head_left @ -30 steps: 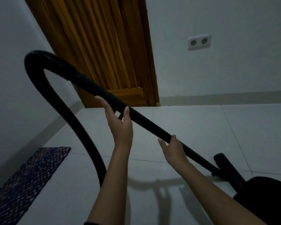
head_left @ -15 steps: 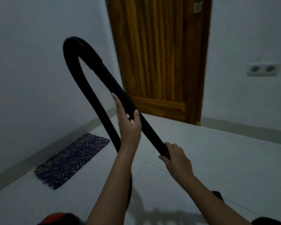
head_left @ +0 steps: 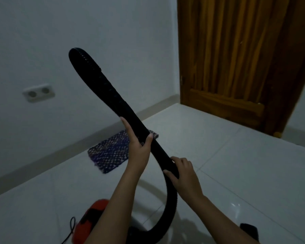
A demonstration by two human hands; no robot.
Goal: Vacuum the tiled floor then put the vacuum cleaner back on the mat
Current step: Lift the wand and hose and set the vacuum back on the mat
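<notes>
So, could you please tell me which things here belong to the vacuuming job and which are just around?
Job: black hose held in left hand and right hand; orange vacuum body; patterned mat; tiled floor.
Just around: wooden door; wall socket.

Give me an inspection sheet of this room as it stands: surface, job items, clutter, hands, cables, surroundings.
Surface: glossy white tiled floor, no debris visible.
Job's things: black ribbed vacuum hose held up, looped at the top; orange and black vacuum cleaner body on the tiles at the bottom edge, not on the mat; dark blue speckled woven mat lies against the wall skirting, nothing on it.
Clutter: nothing seen.
Hands: left hand grips the hose higher up; right hand grips it lower down.
Cables: thin black cord loops beside the vacuum body.
Surroundings: white double wall socket, nothing plugged in; brown wooden door; white walls.
</notes>
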